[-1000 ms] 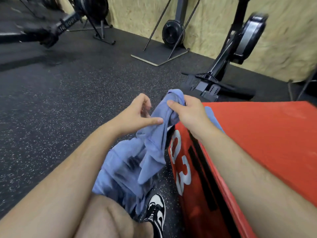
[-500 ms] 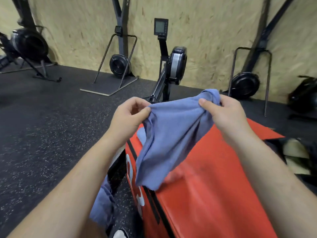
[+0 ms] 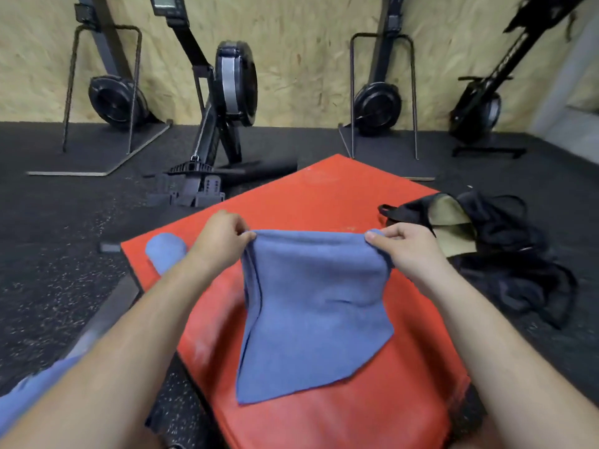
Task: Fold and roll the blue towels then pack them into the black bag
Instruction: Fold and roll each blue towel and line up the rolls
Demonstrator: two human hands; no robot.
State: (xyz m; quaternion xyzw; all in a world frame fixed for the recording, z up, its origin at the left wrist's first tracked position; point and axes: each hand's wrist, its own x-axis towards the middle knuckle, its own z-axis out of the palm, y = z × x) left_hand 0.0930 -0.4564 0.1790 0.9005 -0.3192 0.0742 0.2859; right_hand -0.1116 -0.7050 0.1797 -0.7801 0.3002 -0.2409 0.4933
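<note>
Scene: gym floor, red box (image 3: 324, 196) serving as counter, rowing machines against a board wall.
Towel: blue towel (image 3: 314, 306) held up by its top edge, hanging doubled, lower corner resting on the box.
Left hand: left hand (image 3: 220, 236) with grip closed on the top left corner, thumb over the edge.
Right hand: right hand (image 3: 402, 244) with grip closed on the top right corner, edge stretched taut between the two.
Roll: a rolled towel (image 3: 165, 251) lying on the box's left edge, partly hidden behind the left forearm.
Bag: black bag (image 3: 499, 234) slumped on the floor just right of the box, mouth open, tan lining showing.
More cloth: blue fabric (image 3: 29, 396) at lower left, blurred, likely another towel.
Step in hand: apparently folding, before the roll.
Doing it well: lay flat on the box, match corners, keep side edges aligned, smooth out creases, then roll tight from one short end.
Risk: uneven layers on the left side likely to give a lopsided roll.
</note>
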